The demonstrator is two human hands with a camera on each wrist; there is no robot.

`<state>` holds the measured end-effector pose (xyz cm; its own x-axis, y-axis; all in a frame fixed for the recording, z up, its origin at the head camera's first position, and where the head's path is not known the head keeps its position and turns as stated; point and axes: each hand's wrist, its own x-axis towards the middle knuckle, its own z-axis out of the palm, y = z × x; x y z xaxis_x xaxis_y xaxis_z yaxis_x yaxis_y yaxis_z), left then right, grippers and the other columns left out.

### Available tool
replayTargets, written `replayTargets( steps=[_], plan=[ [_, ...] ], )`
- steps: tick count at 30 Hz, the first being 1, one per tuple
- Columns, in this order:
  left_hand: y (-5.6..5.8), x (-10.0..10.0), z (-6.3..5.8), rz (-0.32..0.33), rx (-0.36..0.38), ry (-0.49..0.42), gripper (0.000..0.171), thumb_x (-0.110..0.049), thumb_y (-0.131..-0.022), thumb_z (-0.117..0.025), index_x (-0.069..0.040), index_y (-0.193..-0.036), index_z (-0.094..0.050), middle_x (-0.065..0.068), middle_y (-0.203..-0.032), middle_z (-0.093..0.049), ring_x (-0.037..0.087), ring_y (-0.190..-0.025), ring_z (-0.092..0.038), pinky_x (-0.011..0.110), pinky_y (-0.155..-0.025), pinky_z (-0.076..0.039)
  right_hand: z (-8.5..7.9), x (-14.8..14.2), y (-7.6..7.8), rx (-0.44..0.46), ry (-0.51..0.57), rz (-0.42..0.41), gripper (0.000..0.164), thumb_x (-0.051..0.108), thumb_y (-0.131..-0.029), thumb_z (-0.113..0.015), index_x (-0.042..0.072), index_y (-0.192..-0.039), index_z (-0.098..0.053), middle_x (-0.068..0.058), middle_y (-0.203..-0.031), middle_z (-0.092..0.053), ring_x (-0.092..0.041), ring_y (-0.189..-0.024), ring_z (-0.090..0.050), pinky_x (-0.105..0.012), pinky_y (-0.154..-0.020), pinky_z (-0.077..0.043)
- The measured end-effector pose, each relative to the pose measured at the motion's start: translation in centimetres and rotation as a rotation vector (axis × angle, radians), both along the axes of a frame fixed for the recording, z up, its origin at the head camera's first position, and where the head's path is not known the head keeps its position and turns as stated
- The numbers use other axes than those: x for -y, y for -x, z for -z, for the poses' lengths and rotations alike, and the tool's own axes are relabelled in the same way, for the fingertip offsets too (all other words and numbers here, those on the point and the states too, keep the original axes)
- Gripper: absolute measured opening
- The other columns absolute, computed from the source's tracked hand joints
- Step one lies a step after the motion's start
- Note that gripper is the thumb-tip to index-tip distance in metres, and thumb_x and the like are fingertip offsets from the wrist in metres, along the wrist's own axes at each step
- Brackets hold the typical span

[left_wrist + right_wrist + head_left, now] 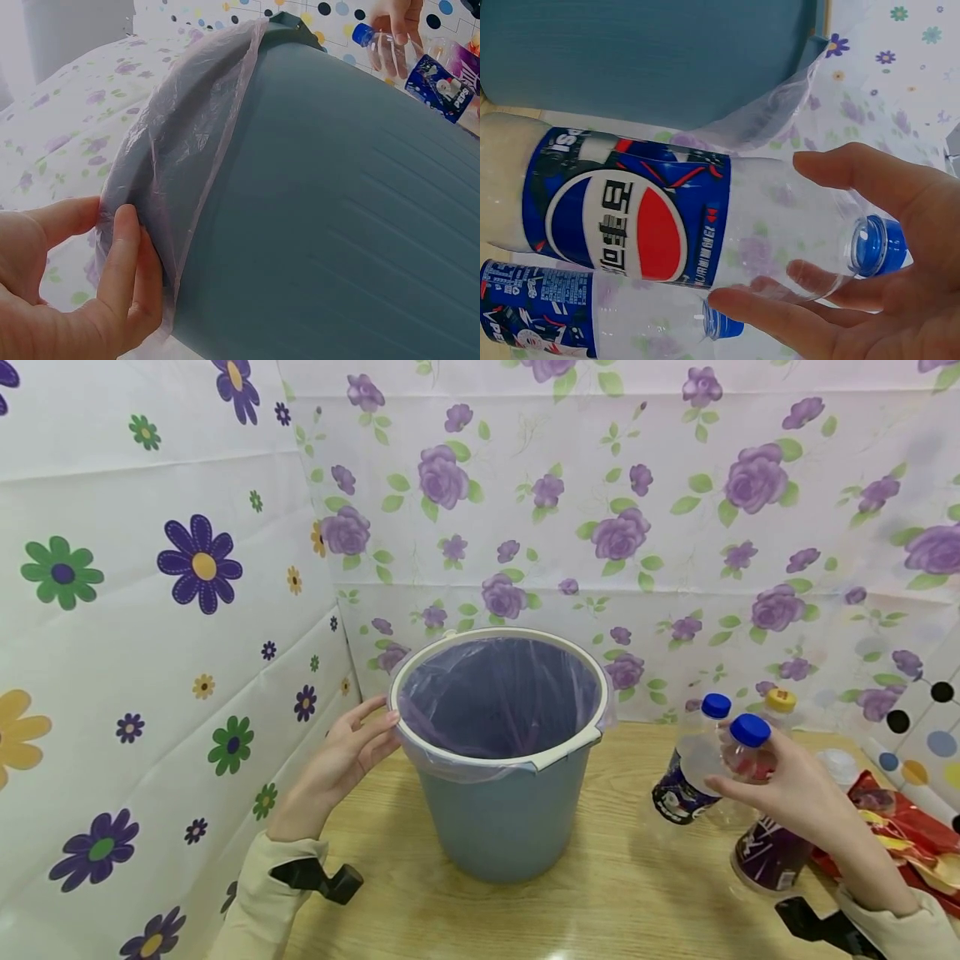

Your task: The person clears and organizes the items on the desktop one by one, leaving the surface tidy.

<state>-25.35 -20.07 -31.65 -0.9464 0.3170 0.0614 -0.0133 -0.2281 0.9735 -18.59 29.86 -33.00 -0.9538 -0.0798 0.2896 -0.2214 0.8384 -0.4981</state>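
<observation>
A blue-grey bucket point(502, 818) with a cream rim stands upright in the middle of the head view. A thin translucent pink plastic bag point(202, 112) lines it and folds over the rim. My left hand point(348, 747) pinches the rim and bag at the left, thumb on one side and fingers on the other. To the right, my right hand point(795, 793) holds a clear Pepsi bottle point(622, 210) near its neck, beneath the blue cap. Thumb and fingers lie on opposite sides of it. A second blue-capped bottle point(540, 307) stands close beside, near the fingertips.
On the wooden table point(637, 893), a purple-labelled bottle point(768, 856) and a bottle with a yellow cap point(780, 699) stand around the right hand. Red snack packaging point(907, 822) lies at the far right. Flower-patterned sheets point(525, 527) wall in the back and left.
</observation>
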Motion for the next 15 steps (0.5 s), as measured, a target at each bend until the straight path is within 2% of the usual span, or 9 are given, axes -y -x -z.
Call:
replayTargets(
  steps=[4,8,13,15],
  plan=[
    [-0.02,-0.02,-0.04,0.001,0.006,-0.004,0.069,-0.012,-0.098,-0.052,0.002,-0.152,-0.011,0.001,-0.119,-0.058,0.007,-0.104,-0.065,0.019,-0.094,-0.053,-0.04,0.1,-0.1,-0.031,0.038,0.005,0.045,0.031,-0.083,-0.077,0.008,-0.116,-0.056,-0.004,-0.085,-0.068,0.007,-0.071,-0.054,-0.021,-0.057,-0.044],
    [-0.01,-0.03,-0.03,-0.003,0.011,0.002,0.07,-0.012,-0.098,-0.052,0.001,-0.153,-0.011,0.002,-0.122,-0.055,0.007,-0.105,-0.065,0.019,-0.093,-0.053,-0.2,0.2,-0.19,-0.056,0.051,0.011,0.047,0.031,-0.083,-0.076,0.008,-0.119,-0.056,-0.005,-0.086,-0.068,0.008,-0.071,-0.054,-0.02,-0.057,-0.043],
    [0.02,-0.02,-0.03,-0.004,0.009,0.012,0.069,-0.012,-0.098,-0.052,0.001,-0.153,-0.012,0.003,-0.123,-0.055,0.007,-0.106,-0.065,0.019,-0.094,-0.053,-0.37,0.24,-0.5,-0.065,0.078,0.025,0.058,0.033,-0.084,-0.075,0.007,-0.13,-0.051,-0.019,-0.104,-0.069,0.019,-0.076,-0.05,-0.019,-0.059,-0.047],
    [-0.01,-0.01,-0.06,-0.006,0.011,0.014,0.069,-0.012,-0.098,-0.052,0.001,-0.153,-0.011,0.002,-0.122,-0.055,0.007,-0.105,-0.065,0.019,-0.094,-0.053,-0.41,0.25,-0.59,-0.078,0.092,0.035,0.062,0.034,-0.085,-0.075,0.007,-0.134,-0.049,-0.023,-0.111,-0.068,0.023,-0.078,-0.048,-0.022,-0.06,-0.051]
  ],
)
